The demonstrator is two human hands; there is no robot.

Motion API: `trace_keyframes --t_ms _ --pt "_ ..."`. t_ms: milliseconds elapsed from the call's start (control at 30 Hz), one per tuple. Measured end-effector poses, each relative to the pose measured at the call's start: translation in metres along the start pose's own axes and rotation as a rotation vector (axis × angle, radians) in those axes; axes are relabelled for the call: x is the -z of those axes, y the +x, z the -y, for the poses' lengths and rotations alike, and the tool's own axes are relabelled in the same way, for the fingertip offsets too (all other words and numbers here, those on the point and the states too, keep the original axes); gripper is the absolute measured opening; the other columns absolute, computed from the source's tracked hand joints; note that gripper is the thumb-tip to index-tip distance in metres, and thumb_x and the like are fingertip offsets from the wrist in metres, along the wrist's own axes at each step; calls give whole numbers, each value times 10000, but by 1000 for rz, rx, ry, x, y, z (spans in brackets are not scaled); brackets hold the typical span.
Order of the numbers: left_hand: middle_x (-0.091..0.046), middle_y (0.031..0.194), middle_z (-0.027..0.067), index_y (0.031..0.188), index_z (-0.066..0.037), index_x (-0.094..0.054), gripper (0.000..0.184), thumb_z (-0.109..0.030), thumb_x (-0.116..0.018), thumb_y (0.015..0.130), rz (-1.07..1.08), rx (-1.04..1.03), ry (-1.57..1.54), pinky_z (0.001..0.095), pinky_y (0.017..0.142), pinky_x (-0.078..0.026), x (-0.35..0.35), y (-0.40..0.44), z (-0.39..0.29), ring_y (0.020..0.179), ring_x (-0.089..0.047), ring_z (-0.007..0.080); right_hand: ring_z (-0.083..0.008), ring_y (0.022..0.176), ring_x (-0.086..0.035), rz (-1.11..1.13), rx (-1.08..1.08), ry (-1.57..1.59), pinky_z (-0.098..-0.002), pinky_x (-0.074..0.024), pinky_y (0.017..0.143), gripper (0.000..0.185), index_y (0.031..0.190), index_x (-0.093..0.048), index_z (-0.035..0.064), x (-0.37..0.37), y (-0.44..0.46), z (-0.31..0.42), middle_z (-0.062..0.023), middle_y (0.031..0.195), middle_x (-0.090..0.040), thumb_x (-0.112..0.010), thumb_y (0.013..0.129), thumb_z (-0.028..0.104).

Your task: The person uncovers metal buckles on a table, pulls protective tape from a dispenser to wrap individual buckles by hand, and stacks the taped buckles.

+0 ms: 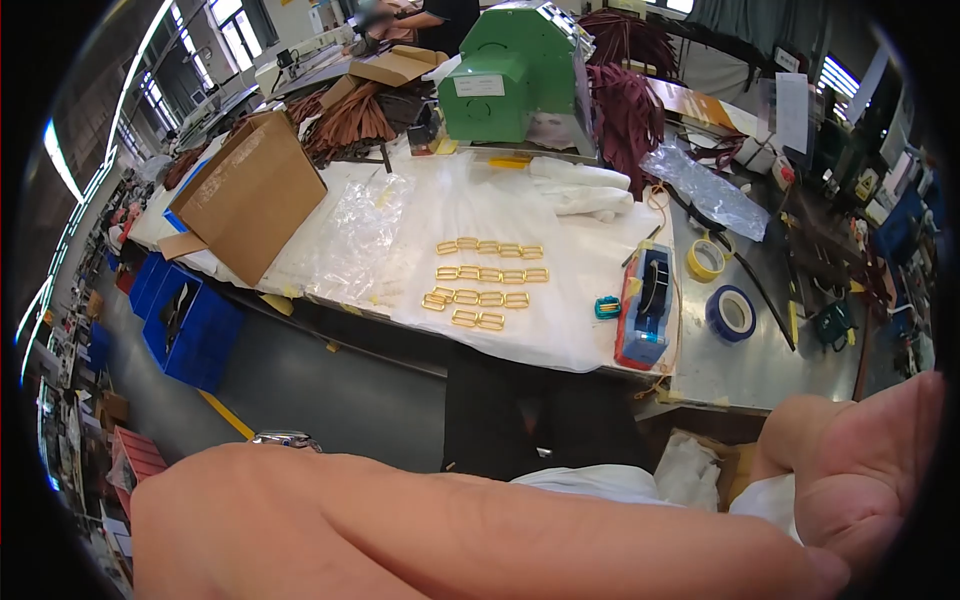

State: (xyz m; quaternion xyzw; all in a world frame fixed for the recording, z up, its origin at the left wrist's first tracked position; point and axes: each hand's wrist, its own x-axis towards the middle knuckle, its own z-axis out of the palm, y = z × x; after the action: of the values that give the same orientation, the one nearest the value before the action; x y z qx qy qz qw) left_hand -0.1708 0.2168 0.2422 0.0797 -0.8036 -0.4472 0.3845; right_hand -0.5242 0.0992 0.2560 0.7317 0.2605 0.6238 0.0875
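Observation:
Across the bottom, very near the lens, runs my left hand (240, 520), with a long bare stretch of skin reaching rightward; its fingers cannot be made out. A metal watch (285, 438) shows just behind it. At the lower right edge my right hand (870, 470) is raised, palm facing the view and flat, nothing visible in it; the frame cuts off its fingertips. Neither hand touches the table. Beyond them, several gold rectangular slide buckles (490, 274) lie in rows on a white sheet (570, 310).
Right of the buckles stand a tape dispenser (645, 310), a yellow tape roll (706, 259) and a blue tape roll (731, 313). A green machine (490, 95) stands behind, beside a cardboard box (250, 195) and leather strips (345, 125). Blue bins (190, 330) sit at floor left. A person (440, 20) is behind.

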Motion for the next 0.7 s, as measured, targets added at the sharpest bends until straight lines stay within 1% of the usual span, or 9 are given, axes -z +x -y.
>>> trace_keyframes --t_ms 100,200,300,400,433,500,533,633,700 --pt "-671 977 121 1204 -34 -686 170 -119 -556 1132 -47 -17 13 347 621 -565 9 -8 -11 878 -662 263 -326 1072 -696 -11 1 11 -451 -547 982 293 1319 -682 -3 -2 -3 0 -158 1174 -765 -632 1055 112" --pt "-670 969 116 1202 -37 -685 167 -117 -558 1132 -160 -70 25 342 612 -563 22 -17 -23 870 -661 260 -327 1073 -695 -16 1 29 -452 -546 983 295 1323 -680 -3 -2 -2 -2 -159 1177 -765 -630 1056 112" --pt "-670 961 112 1200 -40 -685 163 -116 -559 1131 -381 -139 27 338 604 -562 40 -29 -24 861 -660 256 -328 1073 -693 -20 -19 46 -454 -545 985 298 1327 -677 -3 -2 -1 -3 -159 1179 -764 -629 1056 113" --pt "-669 953 108 1199 -43 -684 159 -115 -561 1131 -635 -153 16 334 595 -560 51 -48 -2 853 -659 252 -329 1074 -692 -20 -9 43 -455 -544 986 301 1330 -675 -4 -2 1 -1 -159 1181 -763 -628 1057 114" --pt "-668 967 133 1207 3 -679 177 -68 -544 1116 -714 -145 24 336 609 -540 53 -53 10 838 -650 241 -330 1074 -691 -21 -8 39 -456 -544 986 302 1332 -674 -4 -1 2 1 -159 1182 -763 -627 1058 114" --pt "-683 994 158 1189 47 -685 192 -35 -535 1102 -878 -50 -71 326 656 -544 48 -63 36 830 -658 232 -330 1075 -690 -23 -13 42 -457 -543 987 304 1334 -673 -4 -2 2 0 -160 1183 -762 -626 1058 114" --pt "-710 1030 178 1175 72 -703 213 -27 -529 1101 -879 6 -124 323 702 -554 46 -68 51 846 -683 230 -331 1075 -690 -28 -12 44 -457 -543 987 305 1335 -672 -4 -1 3 0 -160 1184 -762 -626 1059 114" --pt "-763 1034 127 1193 61 -731 202 -38 -585 1095 -955 302 -261 291 759 -593 30 -81 96 879 -733 171 -332 1075 -688 -25 -6 47 -459 -542 989 307 1339 -670 -5 -2 3 0 -160 1186 -761 -624 1060 115" --pt "-756 1001 105 1166 28 -737 150 -45 -639 1077 -971 413 -361 283 737 -583 19 -82 122 854 -723 158 -333 1076 -687 -21 -12 34 -460 -541 990 309 1342 -668 -5 -3 6 1 -160 1188 -761 -624 1060 115"
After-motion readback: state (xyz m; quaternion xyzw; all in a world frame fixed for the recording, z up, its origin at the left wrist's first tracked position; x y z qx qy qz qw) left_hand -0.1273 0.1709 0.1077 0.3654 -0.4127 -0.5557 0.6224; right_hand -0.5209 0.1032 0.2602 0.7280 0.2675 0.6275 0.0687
